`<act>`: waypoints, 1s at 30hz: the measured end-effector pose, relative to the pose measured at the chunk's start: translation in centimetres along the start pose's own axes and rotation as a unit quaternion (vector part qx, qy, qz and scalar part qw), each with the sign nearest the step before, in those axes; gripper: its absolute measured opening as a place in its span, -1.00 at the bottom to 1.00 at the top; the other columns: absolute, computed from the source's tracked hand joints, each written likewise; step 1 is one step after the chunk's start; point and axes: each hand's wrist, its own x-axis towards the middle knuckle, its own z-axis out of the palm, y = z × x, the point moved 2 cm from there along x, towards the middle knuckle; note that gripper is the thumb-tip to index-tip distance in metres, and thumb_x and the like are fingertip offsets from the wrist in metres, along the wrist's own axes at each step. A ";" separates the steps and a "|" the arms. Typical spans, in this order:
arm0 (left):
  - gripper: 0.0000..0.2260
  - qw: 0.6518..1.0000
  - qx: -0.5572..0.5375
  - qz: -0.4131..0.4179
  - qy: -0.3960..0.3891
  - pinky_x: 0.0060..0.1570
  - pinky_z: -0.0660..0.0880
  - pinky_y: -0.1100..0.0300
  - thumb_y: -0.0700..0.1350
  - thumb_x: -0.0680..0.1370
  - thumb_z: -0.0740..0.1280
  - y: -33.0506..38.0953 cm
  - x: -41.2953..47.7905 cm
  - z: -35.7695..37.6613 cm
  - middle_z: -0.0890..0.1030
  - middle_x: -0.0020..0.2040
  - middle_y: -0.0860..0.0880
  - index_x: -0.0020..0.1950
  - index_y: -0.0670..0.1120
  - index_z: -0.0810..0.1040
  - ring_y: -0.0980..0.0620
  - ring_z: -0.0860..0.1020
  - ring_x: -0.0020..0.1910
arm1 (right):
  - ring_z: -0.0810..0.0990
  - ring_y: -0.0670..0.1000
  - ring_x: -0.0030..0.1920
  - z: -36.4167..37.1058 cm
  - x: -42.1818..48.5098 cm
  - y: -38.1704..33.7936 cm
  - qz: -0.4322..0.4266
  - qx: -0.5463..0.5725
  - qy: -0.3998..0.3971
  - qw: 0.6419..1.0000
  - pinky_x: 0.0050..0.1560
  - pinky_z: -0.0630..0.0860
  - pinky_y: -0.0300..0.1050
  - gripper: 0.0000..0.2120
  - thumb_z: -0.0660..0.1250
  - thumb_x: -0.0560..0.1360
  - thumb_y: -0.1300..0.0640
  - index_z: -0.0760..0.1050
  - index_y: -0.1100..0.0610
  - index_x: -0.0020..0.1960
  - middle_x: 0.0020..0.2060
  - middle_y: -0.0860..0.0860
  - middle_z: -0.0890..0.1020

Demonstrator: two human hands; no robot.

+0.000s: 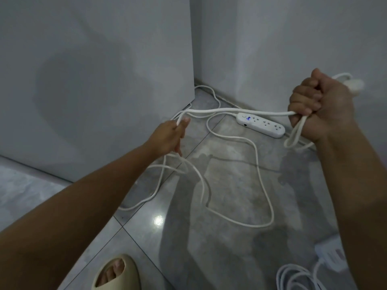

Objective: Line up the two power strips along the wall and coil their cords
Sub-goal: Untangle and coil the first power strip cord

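- The right hand is fisted tight around a small bundle of white cord; short loops hang below the knuckles, and a blurred white shape, possibly the plug, pokes out past the far side of the fist.
- The left hand pinches the same cord between thumb and fingers out to the left, so one run is stretched between the two hands, above the floor.
- Only a few turns are gathered, I'd judge. Most of this cord is sprawled over the tiled floor in wide, loose bends, one big loop sweeping near and right.
- The lit power strip lies on the floor close to the far wall, roughly parallel to it, blue indicator glowing. It looks about placed, though whether it is finally lined up I cannot tell.
- Near right, a second power strip sits at the frame edge, partly hidden by the right forearm, with a coiled cord beside it. That coil looks done.
- That second strip is well apart from the first, so lining the pair up looks left to do.
- A foot in a beige slipper stands at the near edge.
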 end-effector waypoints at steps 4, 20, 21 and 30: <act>-0.58 0.981 -0.061 -0.074 -0.169 -0.47 0.41 0.24 0.12 0.57 0.27 0.0 -0.8 -0.8 0.35 -0.63 -0.01 -0.36 -0.14 0.44 0.04 0.41 -0.65 | 0.16 -0.13 -0.65 -1.6 0.5 -2.5 -0.032 -0.002 0.014 0.999 -0.62 0.10 -0.32 -0.58 0.15 0.57 -0.03 0.34 0.06 -0.44 -0.63 -0.11 0.23; -0.60 0.961 0.065 -0.203 -0.173 -0.56 0.24 0.30 0.08 0.65 0.10 -2.6 -0.3 -2.5 0.35 -0.49 -0.01 -0.27 -0.13 0.43 0.07 0.33 -0.57 | 0.20 -0.02 -0.57 -2.8 0.1 2.3 0.289 0.042 -0.232 0.928 -0.52 0.18 -0.14 -0.49 -0.05 0.67 -0.07 0.43 0.26 -0.18 -0.52 0.01 0.24; -0.60 0.959 0.176 -0.173 -0.141 -0.41 0.38 0.22 0.07 0.65 0.09 -1.8 0.1 -2.4 0.42 -0.40 -0.05 -0.14 -0.18 0.52 -0.01 0.46 -0.42 | 0.15 -0.05 -0.59 -1.8 -0.4 2.7 0.312 0.032 -0.263 0.912 -0.56 0.13 -0.16 -0.49 -0.06 0.67 -0.06 0.42 0.26 -0.19 -0.53 -0.02 0.20; -0.60 0.938 -0.082 -0.322 -0.102 -0.64 0.22 0.35 0.00 0.68 0.10 1.8 2.8 -2.3 0.39 -0.60 -0.04 -0.30 -0.16 0.36 0.12 0.30 -0.67 | 0.09 -0.15 -0.64 3.8 -3.2 10.1 0.459 -0.033 -0.391 0.797 -0.63 0.06 -0.34 -0.62 0.16 0.62 0.06 0.42 0.25 -0.28 -0.57 -0.03 0.17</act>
